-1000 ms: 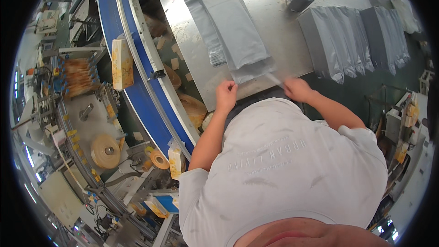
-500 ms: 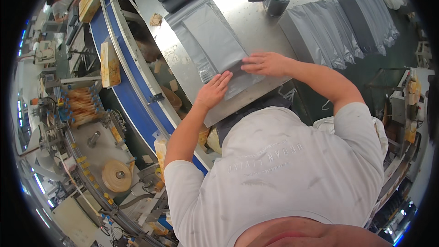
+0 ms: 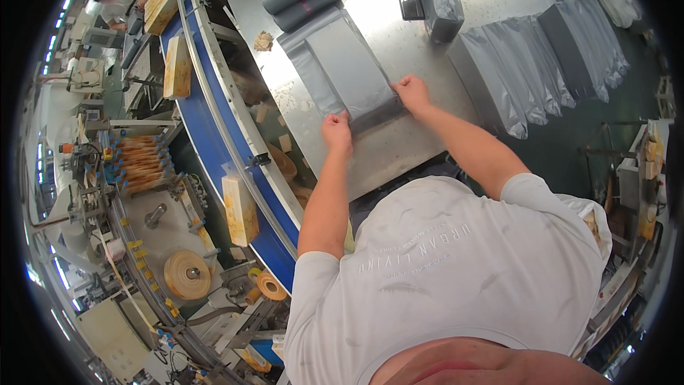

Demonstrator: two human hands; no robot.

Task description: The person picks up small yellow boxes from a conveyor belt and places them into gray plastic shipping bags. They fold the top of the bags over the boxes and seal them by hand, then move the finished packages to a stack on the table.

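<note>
A flat grey plastic bag lies on the metal table, its near edge folded up over itself. My left hand is closed in a pinch at the near left corner of the fold. At the near right corner, my right hand pinches the bag's edge, its fingers curled. Just beyond the bag lie two dark grey plastic rolls with a pink-red mark.
To the right, grey filled bags stand in a row, beside an upright grey packet and a small black-framed device. Left of the table, a blue conveyor carries yellow-white packs. A person is far left.
My hands have gone from lying flat on the bag, fingers stretched, to pinching its near corners. The near flap is now folded up. Packs on the conveyor have moved.
</note>
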